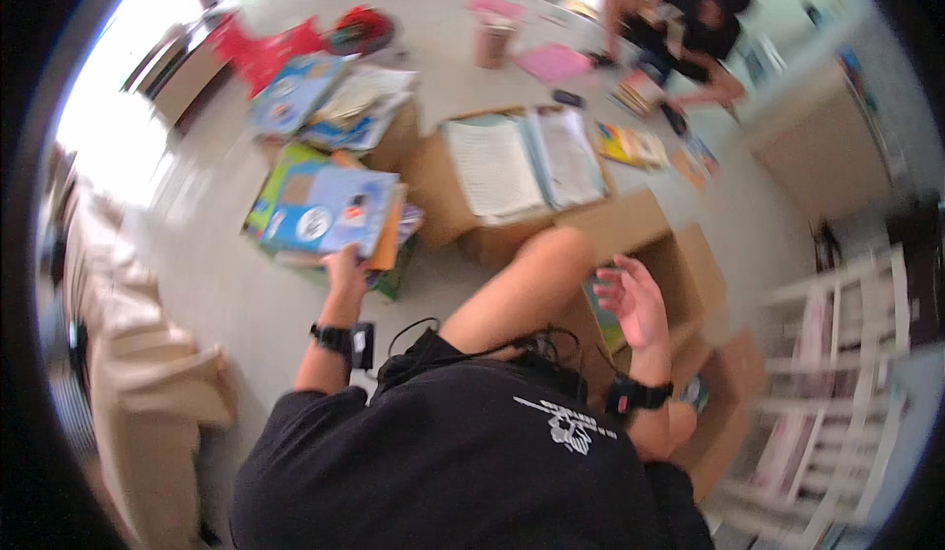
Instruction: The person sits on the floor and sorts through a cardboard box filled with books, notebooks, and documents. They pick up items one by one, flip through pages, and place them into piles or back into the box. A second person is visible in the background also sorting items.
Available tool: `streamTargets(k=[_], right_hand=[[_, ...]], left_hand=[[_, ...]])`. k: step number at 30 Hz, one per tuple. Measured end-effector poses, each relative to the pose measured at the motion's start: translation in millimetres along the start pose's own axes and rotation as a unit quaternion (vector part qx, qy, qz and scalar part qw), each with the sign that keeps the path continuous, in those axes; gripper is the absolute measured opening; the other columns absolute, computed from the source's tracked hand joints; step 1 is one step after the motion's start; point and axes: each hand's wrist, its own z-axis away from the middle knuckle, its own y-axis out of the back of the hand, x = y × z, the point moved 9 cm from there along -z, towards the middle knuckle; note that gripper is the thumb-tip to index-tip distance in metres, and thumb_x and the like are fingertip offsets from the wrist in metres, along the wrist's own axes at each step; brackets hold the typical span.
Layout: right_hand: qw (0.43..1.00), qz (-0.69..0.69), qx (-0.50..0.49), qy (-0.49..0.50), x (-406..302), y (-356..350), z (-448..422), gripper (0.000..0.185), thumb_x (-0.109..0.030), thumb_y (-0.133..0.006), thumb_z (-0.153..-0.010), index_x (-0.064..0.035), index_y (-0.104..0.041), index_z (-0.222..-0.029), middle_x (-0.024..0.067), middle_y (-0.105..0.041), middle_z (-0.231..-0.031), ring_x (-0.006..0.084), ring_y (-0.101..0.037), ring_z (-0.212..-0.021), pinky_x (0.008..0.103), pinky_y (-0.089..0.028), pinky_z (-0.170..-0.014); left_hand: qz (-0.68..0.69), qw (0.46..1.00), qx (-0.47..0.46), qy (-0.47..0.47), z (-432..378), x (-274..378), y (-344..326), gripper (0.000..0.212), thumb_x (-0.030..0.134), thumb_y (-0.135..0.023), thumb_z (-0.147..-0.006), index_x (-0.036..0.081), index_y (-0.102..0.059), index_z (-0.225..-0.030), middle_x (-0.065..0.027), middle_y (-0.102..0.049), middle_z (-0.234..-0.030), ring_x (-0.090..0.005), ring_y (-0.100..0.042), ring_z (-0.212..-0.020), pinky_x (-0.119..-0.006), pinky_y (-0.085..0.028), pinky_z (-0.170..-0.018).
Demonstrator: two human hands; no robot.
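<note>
My left hand pinches the near edge of a blue book, thumb on top and the other fingers hidden below. That book lies on a pile with a green-covered book and an orange sheet or folder. Fingers spread and holding nothing, my right hand hovers over an open cardboard box. A greenish book shows partly inside that box. Ahead of my bent knee, an open binder of papers rests on another cardboard box. The picture is blurred.
More books and papers are heaped behind the pile. A person in dark clothes sits at the far right beside books. A red plastic object, a beige draped cover at left and a white rack stand around.
</note>
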Motion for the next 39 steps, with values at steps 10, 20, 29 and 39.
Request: streamTargets(k=[10,20,29,39], right_hand=[[0.864,-0.177,0.388,0.268,-16,250,172,0.017,-0.012,-0.054,-0.086,-0.0070,-0.055,-0.103,0.0121,-0.063,-0.093,0.0205,-0.062,-0.074,0.0300,-0.049,-0.063],[0.592,-0.132,0.655,0.450,-68,450,437,0.014,-0.009,-0.052,-0.082,-0.0074,-0.054,-0.095,0.0099,-0.062,-0.080,0.0169,-0.059,-0.066,0.0281,-0.048,-0.055],[0.522,0.514,0.598,-0.326,207,638,472,0.021,-0.008,-0.049,-0.082,-0.0062,-0.064,-0.096,0.0107,-0.065,-0.078,0.0205,-0.062,-0.071,0.0303,-0.051,-0.065],[0.264,-0.106,0.957,-0.057,409,575,500,0.070,-0.041,-0.074,-0.064,0.0079,-0.051,-0.108,0.0258,-0.054,-0.113,0.0384,-0.058,-0.092,0.0444,-0.046,-0.077]], left_hand=[[-0.098,0.945,-0.307,-0.053,71,42,-219,0.053,0.016,-0.047,-0.086,0.009,-0.030,-0.136,-0.0121,-0.040,-0.134,-0.0247,-0.036,-0.125,-0.045,-0.024,-0.104],[-0.268,0.628,-0.711,0.165,385,-181,-493,0.023,0.011,-0.048,-0.091,0.006,-0.051,-0.113,-0.0109,-0.056,-0.114,-0.0204,-0.056,-0.101,-0.034,-0.043,-0.089],[-0.481,0.404,-0.759,0.172,465,-352,-497,0.021,0.016,-0.049,-0.092,0.005,-0.052,-0.110,-0.0048,-0.056,-0.112,-0.0159,-0.055,-0.098,-0.026,-0.042,-0.084],[-0.517,0.396,-0.721,0.236,447,-400,-499,0.022,0.014,-0.049,-0.091,0.003,-0.052,-0.110,-0.0073,-0.057,-0.110,-0.0155,-0.053,-0.101,-0.029,-0.041,-0.090]])
